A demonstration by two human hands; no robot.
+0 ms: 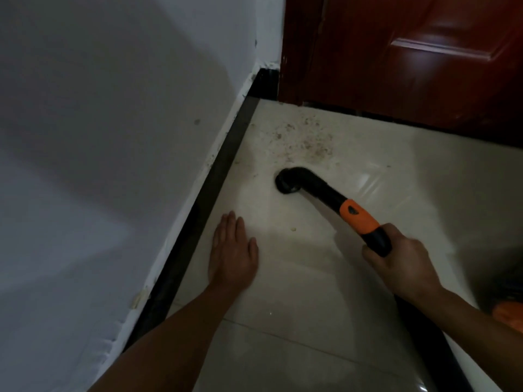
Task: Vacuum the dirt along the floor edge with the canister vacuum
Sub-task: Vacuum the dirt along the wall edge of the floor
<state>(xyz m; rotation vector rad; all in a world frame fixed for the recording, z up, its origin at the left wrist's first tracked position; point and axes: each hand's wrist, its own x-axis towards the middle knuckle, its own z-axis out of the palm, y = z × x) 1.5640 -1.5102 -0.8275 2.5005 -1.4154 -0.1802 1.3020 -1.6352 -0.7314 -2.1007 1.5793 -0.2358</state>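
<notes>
My right hand (402, 261) grips the black and orange vacuum wand (359, 216) near its rear end. The wand's bent black nozzle (288, 182) points down onto the pale floor tile, just in front of a patch of scattered brown dirt (302, 137) that lies in the corner by the door. My left hand (232, 253) rests flat on the floor, fingers straight, close to the dark baseboard (215, 176). A small crumb (293, 229) lies between my hands. The black hose (433, 349) runs back from my right hand to the lower right.
A white wall (113, 137) runs along the left, meeting a red-brown wooden door (410, 52) at the far corner. An orange part of something (509, 315), perhaps the canister, shows at the right edge. Glossy floor tiles (311, 321) stretch toward me.
</notes>
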